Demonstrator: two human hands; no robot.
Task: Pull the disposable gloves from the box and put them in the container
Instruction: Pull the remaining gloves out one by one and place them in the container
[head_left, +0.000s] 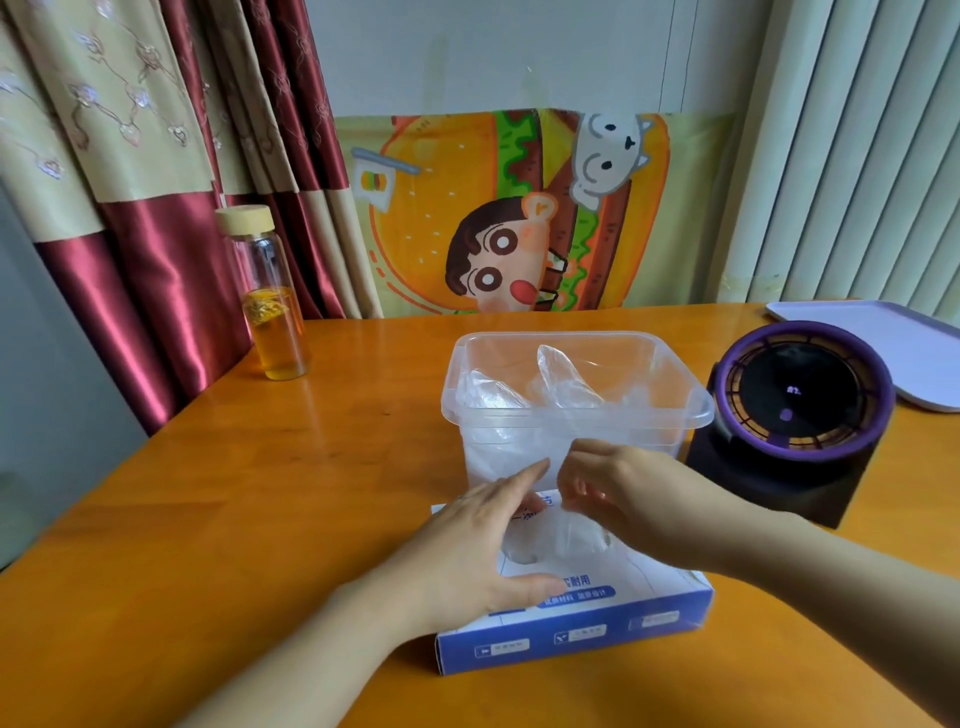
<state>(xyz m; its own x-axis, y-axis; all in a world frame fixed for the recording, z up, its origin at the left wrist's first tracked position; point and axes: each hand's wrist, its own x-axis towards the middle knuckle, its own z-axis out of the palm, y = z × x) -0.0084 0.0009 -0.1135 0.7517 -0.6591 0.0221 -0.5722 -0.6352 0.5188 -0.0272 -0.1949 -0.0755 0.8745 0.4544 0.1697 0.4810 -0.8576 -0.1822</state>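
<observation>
A blue-and-white glove box (597, 618) lies flat on the table near me. My left hand (483, 540) rests flat on the box top with straight fingers. My right hand (623, 493) pinches a clear disposable glove (576, 535) that rises out of the box's opening. Just behind the box stands a clear plastic container (696, 410) with several crumpled clear gloves (561, 384) inside it.
A glass bottle (270, 306) of amber liquid stands at the back left. A black and purple round device (795, 410) sits right of the container, with a pale tray (893, 343) behind it. The orange wooden table (260, 493) reaches a curtain and a cartoon cloth.
</observation>
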